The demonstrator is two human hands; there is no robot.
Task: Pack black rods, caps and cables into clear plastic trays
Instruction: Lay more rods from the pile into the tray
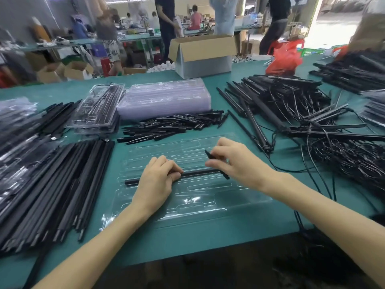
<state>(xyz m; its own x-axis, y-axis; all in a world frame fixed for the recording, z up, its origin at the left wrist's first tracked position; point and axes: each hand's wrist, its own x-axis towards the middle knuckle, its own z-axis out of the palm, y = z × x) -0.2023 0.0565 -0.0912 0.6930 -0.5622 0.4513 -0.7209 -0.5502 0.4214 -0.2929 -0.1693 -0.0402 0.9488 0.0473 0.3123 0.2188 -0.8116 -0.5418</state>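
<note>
One rod [198,174] lay in a slot of the clear tray [208,207], its long axis running left to right, gripped under the curled fingers of the left hand [158,180]. The right hand [233,163] pinched a short cap [210,155] slanted over the rod's right end. The tray's other slots looked unfilled, with cables not yet in.

A flat clear moulded plastic tray [198,207] is lying at the near edge of a teal-green work table [208,236]. Just behind the tray, a heap of short black tapered pieces [173,124] is sprawling in front of a stack of empty clear trays [164,99]. A bundle of long black rods [62,184] is lying to the tray's left. A tangle of black rods and cables [291,113] is lying to its right. Far behind the tray, an open cardboard box [202,57] and a red plastic bag [285,59] are sitting.
</note>
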